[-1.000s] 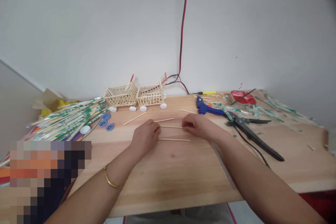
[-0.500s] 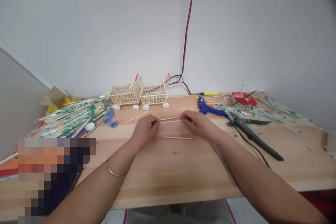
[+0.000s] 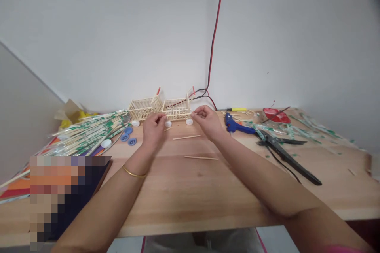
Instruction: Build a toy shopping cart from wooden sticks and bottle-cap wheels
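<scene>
My left hand [image 3: 153, 128] and my right hand [image 3: 208, 120] are both closed in a pinch, one at each end of a thin wooden stick [image 3: 179, 115]. The stick is level in front of the right of two small wooden stick carts [image 3: 175, 102], which has white wheels and a red-tipped handle. Behind my left hand stands the other cart [image 3: 139, 104]. Two more cut wooden sticks lie on the table below my hands, one nearer the carts [image 3: 186, 137] and one closer to me [image 3: 201, 157].
Wrapped sticks [image 3: 97, 130] are heaped at left, beside blue round caps [image 3: 132, 141] and a white cap [image 3: 106, 143]. At right lie a blue glue gun [image 3: 234, 124], black-handled cutters [image 3: 287, 158], torn wrappers [image 3: 314, 130] and a yellow-handled tool [image 3: 238, 109]. A cable [image 3: 214, 39] hangs down the wall.
Both hands have lifted the stick off the table area and moved away from me, up in front of the right cart. The view has shifted slightly.
</scene>
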{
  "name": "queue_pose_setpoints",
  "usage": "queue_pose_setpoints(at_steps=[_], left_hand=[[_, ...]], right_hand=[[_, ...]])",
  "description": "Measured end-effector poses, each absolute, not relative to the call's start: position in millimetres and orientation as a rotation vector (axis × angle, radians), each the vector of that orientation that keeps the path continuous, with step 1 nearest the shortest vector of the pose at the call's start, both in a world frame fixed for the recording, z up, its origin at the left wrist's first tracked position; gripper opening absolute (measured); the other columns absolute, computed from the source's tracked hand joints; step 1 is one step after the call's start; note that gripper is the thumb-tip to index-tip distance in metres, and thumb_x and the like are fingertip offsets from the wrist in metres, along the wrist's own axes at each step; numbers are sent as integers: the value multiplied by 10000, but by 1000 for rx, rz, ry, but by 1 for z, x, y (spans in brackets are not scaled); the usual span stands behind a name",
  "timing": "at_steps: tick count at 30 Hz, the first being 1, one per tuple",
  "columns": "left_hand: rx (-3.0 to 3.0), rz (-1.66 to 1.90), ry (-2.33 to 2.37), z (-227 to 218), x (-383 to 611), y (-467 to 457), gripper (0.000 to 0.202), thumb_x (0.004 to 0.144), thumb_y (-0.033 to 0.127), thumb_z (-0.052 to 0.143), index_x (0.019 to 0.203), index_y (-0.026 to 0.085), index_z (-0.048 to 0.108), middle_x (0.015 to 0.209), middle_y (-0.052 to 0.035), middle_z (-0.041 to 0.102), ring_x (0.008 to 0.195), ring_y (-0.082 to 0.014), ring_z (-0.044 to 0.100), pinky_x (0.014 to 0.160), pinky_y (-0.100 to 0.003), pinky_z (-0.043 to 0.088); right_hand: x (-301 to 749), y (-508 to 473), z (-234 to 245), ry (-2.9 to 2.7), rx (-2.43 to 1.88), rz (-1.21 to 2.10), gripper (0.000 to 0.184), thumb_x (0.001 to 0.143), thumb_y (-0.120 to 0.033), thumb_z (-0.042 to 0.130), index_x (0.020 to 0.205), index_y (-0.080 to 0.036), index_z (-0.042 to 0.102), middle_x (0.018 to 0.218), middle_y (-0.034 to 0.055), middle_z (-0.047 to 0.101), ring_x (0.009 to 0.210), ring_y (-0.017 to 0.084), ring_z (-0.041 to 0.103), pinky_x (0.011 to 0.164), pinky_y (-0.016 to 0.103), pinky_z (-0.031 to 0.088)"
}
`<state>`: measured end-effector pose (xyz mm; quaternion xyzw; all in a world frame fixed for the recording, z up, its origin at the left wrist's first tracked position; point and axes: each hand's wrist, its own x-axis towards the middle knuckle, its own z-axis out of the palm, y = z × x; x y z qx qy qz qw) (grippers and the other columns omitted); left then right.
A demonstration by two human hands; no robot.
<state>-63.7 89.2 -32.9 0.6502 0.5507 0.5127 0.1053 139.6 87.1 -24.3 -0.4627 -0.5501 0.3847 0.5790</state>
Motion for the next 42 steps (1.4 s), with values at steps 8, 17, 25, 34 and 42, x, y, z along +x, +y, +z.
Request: queue_pose_setpoints(at_steps=[8,17,25,34,42], left_hand=[[2189,1638,1646,-38,-64,92,179,863,224,506,834,171,674,828,-51,657,849,-181,584,794,-306,448],[2252,1633,1642,-39,-65,93,172,866,187,501,848,158,669,803,-58,640,822,-184,572,765,-301,450],[2210,1639,1674,-41,-67,95,167,853,183,514,833,144,676,802,-69,653,825,-191,589,774,-309,456],[2125,1624,1738,-42,-62,93,246,886,241,460,900,155,690,870,-81,695,866,-201,614,813,-335,465],[2133,1557,1818,-43,-58,87,304,901,231,409,1001,133,679,906,-108,679,895,-221,597,840,-357,454]], right_hand=[[131,99,-26,-1277,-1077,777,244,668,-315,682,799,-209,507,726,-18,597,688,142,594,633,264,466],[128,93,-26,-1417,-1220,538,114,736,-287,604,793,-191,581,753,19,648,681,157,610,666,287,476],[127,94,-26,-1386,-1245,554,122,732,-300,600,800,-200,582,760,20,673,679,165,621,647,285,473],[132,96,-30,-1491,-1222,376,95,770,-287,582,771,-198,615,731,8,661,685,156,602,666,273,453],[133,99,-33,-1561,-1214,289,87,780,-264,578,775,-199,636,779,27,674,693,161,596,688,287,457]])
